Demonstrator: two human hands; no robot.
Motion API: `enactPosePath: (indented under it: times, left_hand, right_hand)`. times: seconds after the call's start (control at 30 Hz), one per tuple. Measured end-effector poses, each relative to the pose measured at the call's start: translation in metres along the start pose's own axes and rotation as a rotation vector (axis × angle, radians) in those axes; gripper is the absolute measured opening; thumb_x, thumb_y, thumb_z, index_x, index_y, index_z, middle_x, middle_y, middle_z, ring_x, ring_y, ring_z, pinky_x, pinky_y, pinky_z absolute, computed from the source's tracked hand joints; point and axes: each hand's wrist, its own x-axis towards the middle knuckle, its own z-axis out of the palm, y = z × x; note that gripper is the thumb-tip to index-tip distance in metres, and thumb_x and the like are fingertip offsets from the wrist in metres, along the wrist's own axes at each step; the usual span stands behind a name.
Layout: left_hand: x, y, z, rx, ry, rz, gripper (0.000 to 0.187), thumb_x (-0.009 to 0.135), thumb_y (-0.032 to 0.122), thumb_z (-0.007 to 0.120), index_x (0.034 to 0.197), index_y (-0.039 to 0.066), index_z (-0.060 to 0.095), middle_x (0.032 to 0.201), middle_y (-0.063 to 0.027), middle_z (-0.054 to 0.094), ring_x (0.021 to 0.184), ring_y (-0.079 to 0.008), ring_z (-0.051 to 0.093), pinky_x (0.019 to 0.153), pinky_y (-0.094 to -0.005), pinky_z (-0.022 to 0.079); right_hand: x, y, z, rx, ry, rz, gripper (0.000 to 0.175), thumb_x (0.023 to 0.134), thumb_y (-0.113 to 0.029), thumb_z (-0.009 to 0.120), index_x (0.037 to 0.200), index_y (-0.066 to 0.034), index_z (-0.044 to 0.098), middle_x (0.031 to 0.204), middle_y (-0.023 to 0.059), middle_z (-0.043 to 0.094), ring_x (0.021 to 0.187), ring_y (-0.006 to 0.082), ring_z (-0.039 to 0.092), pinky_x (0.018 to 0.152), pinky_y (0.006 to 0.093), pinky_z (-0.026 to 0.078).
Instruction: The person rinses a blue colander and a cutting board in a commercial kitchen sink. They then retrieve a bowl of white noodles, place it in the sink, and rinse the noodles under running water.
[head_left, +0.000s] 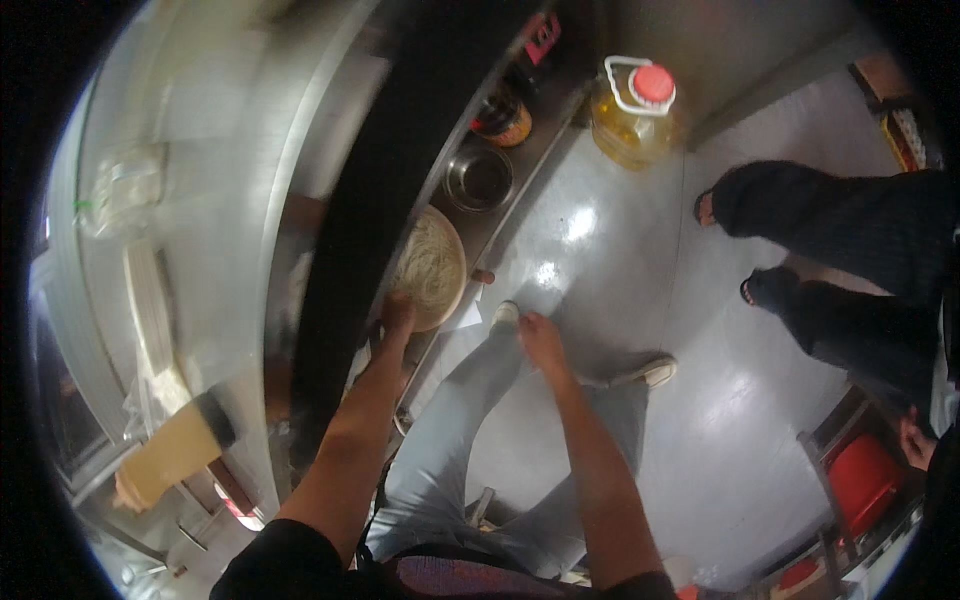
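Observation:
My left hand (397, 313) reaches to the near left rim of a round, pale bowl (459, 259) on a low metal shelf. It touches the bowl, but its fingertips are partly hidden. Inside lie pale strands that look like noodles (429, 262). A dark edge above the shelf covers the bowl's left side. Over the floor, apart from the bowl, my right hand (541, 341) has its fingers curled, and I see nothing in it. Beyond the bowl on the same shelf are a shiny metal pot (480, 178) and a dark jar (502, 120) with a label.
An oil jug (634, 127) with a red cap stands on the floor by the shelf's far end. To the right, another person's legs (825, 217) stand close. A red container (862, 480) is at lower right. The steel counter (217, 150) runs along the left.

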Motion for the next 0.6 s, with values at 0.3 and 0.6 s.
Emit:
enactPosePath:
  times: [0.3,0.6]
  left_hand:
    - [0.144,-0.090,0.032,-0.547,0.250,-0.391,0.058,0.088,0.044,0.048,0.122,-0.003,0.052,0.116,-0.0209,0.058,0.101,-0.0341,0.058,0.088,-0.0422,0.044]
    - [0.196,-0.116,0.035,-0.817,0.296,-0.429,0.056,0.086,0.045,0.053,0.115,-0.003,0.055,0.112,-0.0184,0.059,0.099,-0.0306,0.058,0.088,-0.0403,0.045]
  right_hand:
    - [0.114,-0.002,0.071,-0.141,-0.049,-0.085,0.044,0.089,-0.045,0.048,0.104,-0.0036,0.056,0.095,0.0210,0.062,0.092,0.0385,0.059,0.080,0.0465,0.047]
    - [0.186,0.009,0.143,0.008,0.066,-0.283,0.038,0.077,-0.019,0.063,0.108,-0.0007,0.053,0.096,0.0232,0.060,0.089,0.0393,0.059,0.075,0.0470,0.047]
